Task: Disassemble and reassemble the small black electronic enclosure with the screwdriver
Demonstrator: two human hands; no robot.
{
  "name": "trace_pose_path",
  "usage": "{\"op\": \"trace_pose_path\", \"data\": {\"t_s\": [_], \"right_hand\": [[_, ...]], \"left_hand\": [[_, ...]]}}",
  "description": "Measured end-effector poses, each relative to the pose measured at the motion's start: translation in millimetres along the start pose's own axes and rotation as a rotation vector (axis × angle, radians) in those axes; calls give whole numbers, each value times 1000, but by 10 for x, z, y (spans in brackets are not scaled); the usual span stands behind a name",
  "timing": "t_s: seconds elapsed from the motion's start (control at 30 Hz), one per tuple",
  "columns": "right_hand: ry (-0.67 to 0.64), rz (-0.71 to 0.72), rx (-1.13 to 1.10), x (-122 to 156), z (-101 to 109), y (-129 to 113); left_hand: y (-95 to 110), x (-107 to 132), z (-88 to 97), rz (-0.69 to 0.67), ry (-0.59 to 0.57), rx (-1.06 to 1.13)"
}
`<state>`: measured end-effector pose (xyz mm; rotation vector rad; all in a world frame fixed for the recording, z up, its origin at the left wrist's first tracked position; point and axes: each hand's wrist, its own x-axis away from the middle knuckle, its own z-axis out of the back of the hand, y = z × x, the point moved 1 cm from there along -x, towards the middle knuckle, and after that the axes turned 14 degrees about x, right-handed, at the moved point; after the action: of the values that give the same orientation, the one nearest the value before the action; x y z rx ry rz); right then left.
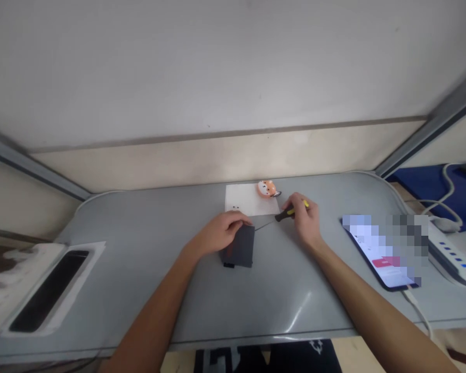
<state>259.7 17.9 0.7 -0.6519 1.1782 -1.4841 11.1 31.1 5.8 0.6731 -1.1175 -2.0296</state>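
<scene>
A dark, flat box-shaped device (pixel 244 247) lies on the grey table in front of me. My left hand (pixel 226 230) is closed over its upper left corner, thumb and fingers on it. In my right hand (pixel 305 215) is a screwdriver (pixel 282 213) with a black and yellow handle, gripped between the fingers. Its thin shaft points left, and the tip meets the device's upper right edge. Behind the hands lies a white paper (pixel 241 197) with a few tiny dark pieces on it, probably screws. An orange animal-faced case (pixel 266 189) with a metal ring rests on the paper's right side.
On the right, a lit smartphone (pixel 384 259) with a white cable lies beside a white power strip (pixel 454 256). At the left, a dark-screened phone-like object (pixel 48 290) sits on white paper. A pale wall (pixel 202 155) closes off the back of the table (pixel 147 290).
</scene>
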Motion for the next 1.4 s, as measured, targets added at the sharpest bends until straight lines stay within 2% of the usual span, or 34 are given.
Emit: {"op": "trace_pose_path", "data": {"t_s": [0.23, 0.63, 1.1, 1.4], "right_hand": [[-39, 29, 12, 41, 3, -80], [-40, 84, 35, 51, -9, -87], [-27, 28, -2, 28, -18, -103], [-43, 21, -30, -6, 17, -72]], "left_hand": [[-1, -32, -96, -53, 94, -104], [12, -27, -86, -92, 60, -85], [0, -33, -88, -52, 57, -112], [-34, -44, -94, -79, 40, -128]]}}
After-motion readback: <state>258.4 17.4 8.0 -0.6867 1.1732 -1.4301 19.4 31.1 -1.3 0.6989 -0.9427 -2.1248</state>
